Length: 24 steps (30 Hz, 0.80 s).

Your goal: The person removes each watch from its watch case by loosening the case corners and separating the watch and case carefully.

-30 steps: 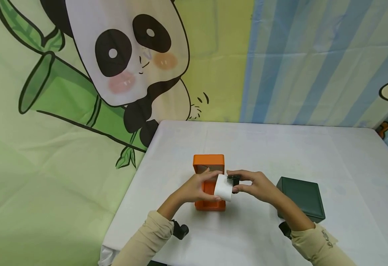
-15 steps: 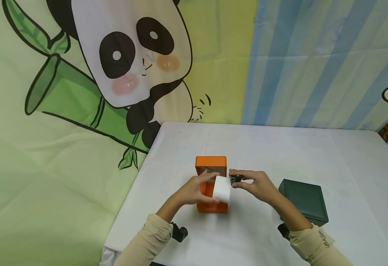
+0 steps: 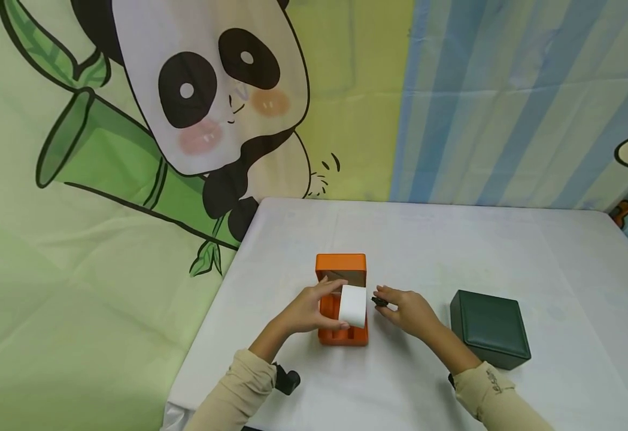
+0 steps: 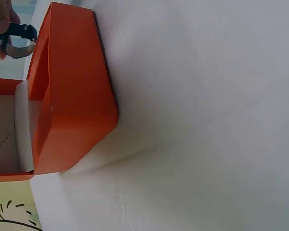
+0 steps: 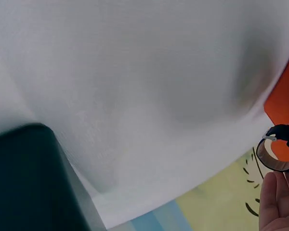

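Observation:
My left hand (image 3: 305,311) grips a white cushion-like block (image 3: 352,305) above the open orange box (image 3: 340,262), thumb on the near side and fingers on the far side. Just right of the box, my right hand (image 3: 413,311) pinches a small dark wristwatch (image 3: 380,301), apart from the block. In the right wrist view the watch's looped band (image 5: 275,164) shows at the right edge, above the fingers (image 5: 279,199). The left wrist view has the watch (image 4: 21,31) at top left, beyond the orange box (image 4: 79,86); the white block is out of that view.
A closed dark green box (image 3: 491,326) stands to the right on the white-covered table (image 3: 454,245). A printed panda curtain (image 3: 130,239) hangs behind and left of the table. Black wrist-camera gear (image 3: 288,381) sits at the left cuff.
The watch has come away from the white block, moving right and turning in my right hand. My right hand has lowered slightly, while the left keeps the block over the orange box.

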Tool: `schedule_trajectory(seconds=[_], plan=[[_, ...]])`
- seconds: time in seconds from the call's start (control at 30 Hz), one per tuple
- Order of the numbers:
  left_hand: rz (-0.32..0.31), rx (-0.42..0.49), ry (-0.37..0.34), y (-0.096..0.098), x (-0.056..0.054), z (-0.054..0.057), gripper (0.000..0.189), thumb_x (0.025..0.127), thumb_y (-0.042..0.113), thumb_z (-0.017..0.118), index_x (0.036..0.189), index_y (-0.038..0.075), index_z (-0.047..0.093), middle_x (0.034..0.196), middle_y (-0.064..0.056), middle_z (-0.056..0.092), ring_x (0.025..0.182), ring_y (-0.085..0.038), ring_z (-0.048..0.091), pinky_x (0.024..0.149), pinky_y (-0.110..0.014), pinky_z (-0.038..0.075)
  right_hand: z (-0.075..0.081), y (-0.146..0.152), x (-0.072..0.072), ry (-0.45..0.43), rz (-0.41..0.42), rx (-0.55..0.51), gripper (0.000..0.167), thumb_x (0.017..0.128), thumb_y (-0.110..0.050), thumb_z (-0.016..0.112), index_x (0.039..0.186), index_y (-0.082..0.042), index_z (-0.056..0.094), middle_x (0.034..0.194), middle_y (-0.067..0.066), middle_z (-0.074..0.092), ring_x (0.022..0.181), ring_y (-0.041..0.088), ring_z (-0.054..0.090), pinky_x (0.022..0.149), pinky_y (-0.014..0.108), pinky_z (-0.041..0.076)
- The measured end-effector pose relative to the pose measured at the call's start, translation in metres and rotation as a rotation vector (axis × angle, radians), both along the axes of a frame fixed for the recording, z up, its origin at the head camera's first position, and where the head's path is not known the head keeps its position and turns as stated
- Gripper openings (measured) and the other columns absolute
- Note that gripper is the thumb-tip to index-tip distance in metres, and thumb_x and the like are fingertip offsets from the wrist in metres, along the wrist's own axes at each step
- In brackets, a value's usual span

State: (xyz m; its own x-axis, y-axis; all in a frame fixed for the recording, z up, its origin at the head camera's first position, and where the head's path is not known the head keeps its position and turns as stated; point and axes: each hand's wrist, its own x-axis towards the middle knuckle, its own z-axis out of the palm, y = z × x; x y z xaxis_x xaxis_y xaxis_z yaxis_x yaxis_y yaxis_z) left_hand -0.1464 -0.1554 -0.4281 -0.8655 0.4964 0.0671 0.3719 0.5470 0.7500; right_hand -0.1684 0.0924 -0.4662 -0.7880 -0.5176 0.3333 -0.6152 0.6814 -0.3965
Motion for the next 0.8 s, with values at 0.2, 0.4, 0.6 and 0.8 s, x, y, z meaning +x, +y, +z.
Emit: schedule_trajectory(seconds=[0.2, 0.4, 0.6, 0.8], plan=[[0.008, 0.009, 0.002, 0.0, -0.001, 0.0, 0.076, 0.068, 0.031, 0.08, 0.134, 0.014, 0.046, 0.121, -0.006, 0.061, 0.135, -0.038, 0.025, 0.104, -0.058, 0.027, -0.005, 0.002, -0.002, -0.031, -0.031, 0.104, 0.031, 0.077, -0.015, 0.07, 0.107, -0.004, 0.068, 0.113, 0.011, 0.065, 0.1, 0.026, 0.064, 0.076, 0.04, 0.052], [0.01, 0.006, -0.009, 0.001, -0.002, 0.003, 0.076, 0.068, 0.032, 0.08, 0.134, 0.014, 0.046, 0.129, -0.005, 0.055, 0.135, -0.038, 0.025, 0.103, -0.057, 0.028, -0.014, 0.006, -0.004, -0.078, -0.036, 0.166, 0.032, 0.078, -0.016, 0.07, 0.108, -0.005, 0.068, 0.116, 0.01, 0.064, 0.105, 0.026, 0.061, 0.081, 0.041, 0.051], [0.016, -0.005, -0.019, 0.0, -0.001, 0.003, 0.075, 0.069, 0.033, 0.079, 0.134, 0.015, 0.046, 0.133, -0.006, 0.052, 0.135, -0.039, 0.025, 0.103, -0.057, 0.029, -0.021, 0.005, -0.005, -0.081, -0.025, 0.166, 0.033, 0.077, -0.017, 0.071, 0.108, -0.005, 0.068, 0.116, 0.009, 0.064, 0.105, 0.025, 0.061, 0.082, 0.041, 0.05], [0.022, 0.009, -0.025, -0.001, 0.0, 0.002, 0.075, 0.069, 0.031, 0.08, 0.133, 0.012, 0.047, 0.132, -0.008, 0.052, 0.134, -0.041, 0.026, 0.101, -0.059, 0.029, -0.025, 0.002, -0.003, -0.111, -0.016, 0.169, 0.033, 0.078, -0.017, 0.071, 0.109, -0.005, 0.067, 0.115, 0.009, 0.064, 0.104, 0.025, 0.062, 0.083, 0.041, 0.05]])
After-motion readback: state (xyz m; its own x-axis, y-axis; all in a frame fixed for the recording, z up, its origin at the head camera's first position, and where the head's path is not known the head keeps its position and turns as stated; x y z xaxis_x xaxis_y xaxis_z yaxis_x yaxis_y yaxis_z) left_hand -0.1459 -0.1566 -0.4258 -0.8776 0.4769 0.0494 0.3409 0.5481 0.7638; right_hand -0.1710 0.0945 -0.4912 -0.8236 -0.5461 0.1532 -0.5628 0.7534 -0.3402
